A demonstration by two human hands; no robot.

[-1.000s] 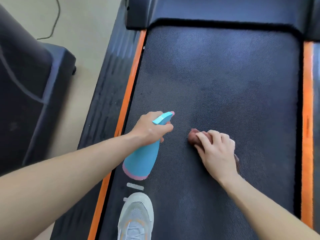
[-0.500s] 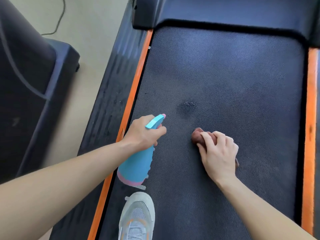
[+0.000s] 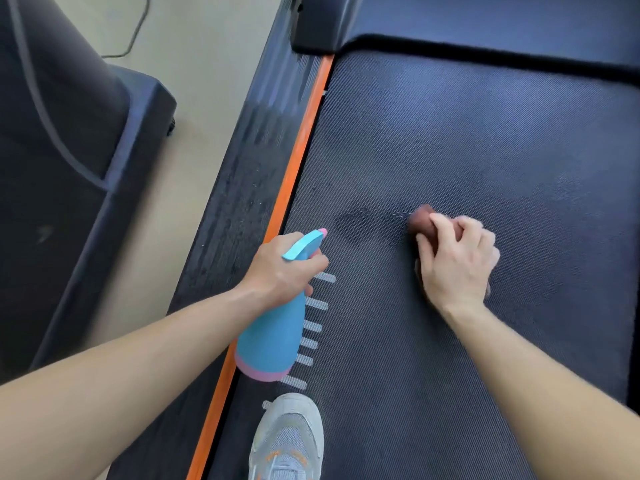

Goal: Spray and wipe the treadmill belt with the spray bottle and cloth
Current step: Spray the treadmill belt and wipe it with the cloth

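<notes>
Where the wet patch lies: on the belt (image 3: pixel 485 133), a dark damp blot (image 3: pixel 356 225) that I see between the two hands, closer to the orange strip (image 3: pixel 294 168) than to the belt's middle.
Cloth: a reddish wad (image 3: pixel 420 221) pressed to the belt, poking out ahead of the right hand's knuckles. The blot is to its left, near but not touching, and a faint damp streak runs between them.
Right hand (image 3: pixel 457 265): palm down, fingers curled over the cloth and gripping it.
Left hand (image 3: pixel 280 271): wrapped round the neck of the spray bottle (image 3: pixel 270 341). I cannot tell whether the trigger is squeezed.
Bottle axis: tilted and held off the belt, with its pink base toward me and its nozzle (image 3: pixel 320 233) aimed forward and right, at the blot.
Nearer hand: nozzle and cloth look about equally close to the blot, on opposite sides of it. The cloth hand is the one that counts now.
Coming move: I judge it to be a sideways sweep of the cloth to the left, over the blot and toward the orange strip. The bottle hand sits near the end of that path, so I would keep it clear.
Shoe (image 3: pixel 287 441): grey, at the belt's left edge below the bottle, well apart from the blot.
</notes>
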